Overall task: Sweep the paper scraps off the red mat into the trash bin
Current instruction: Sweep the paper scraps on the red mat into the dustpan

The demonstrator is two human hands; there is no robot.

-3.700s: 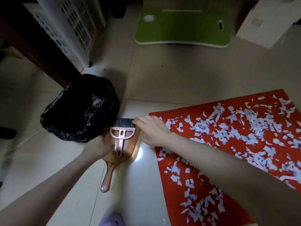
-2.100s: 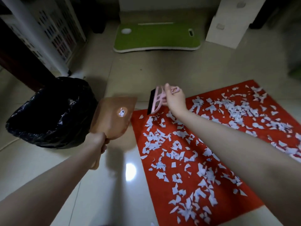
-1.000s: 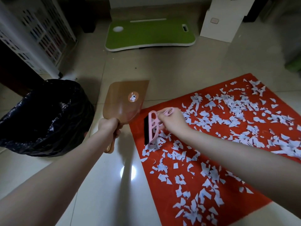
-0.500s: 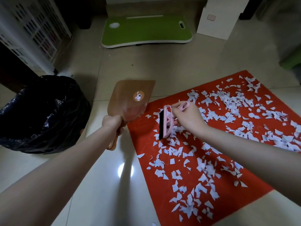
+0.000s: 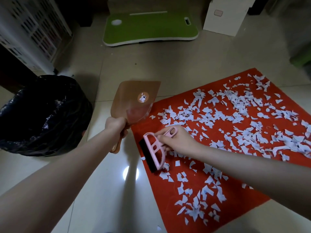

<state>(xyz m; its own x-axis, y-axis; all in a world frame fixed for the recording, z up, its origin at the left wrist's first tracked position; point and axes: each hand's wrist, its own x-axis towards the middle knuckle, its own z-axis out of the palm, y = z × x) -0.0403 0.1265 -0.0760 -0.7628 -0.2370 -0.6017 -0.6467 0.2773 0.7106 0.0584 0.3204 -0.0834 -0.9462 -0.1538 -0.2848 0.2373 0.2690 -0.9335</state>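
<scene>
moved: brush (image 5: 154, 151) slid nearer, down the left edge of the red mat (image 5: 157, 199) | right hand (image 5: 178, 142) grips its handle, bristles down to herd the paper scraps (image 5: 235, 106) strewn there | left hand (image 5: 116, 125) clutches the dustpan (image 5: 138, 100) raised, prob waiting to catch | trash bin (image 5: 42, 115) sits left, handy

- i get a dim feed, dark corners (edges bow outward).
- one white glare spot on the glossy floor (image 5: 131, 173).
- soft shadows, slight blur.

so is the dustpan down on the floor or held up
Held up: the left hand grips the dustpan by its handle, pan tilted clear of the floor.
</scene>
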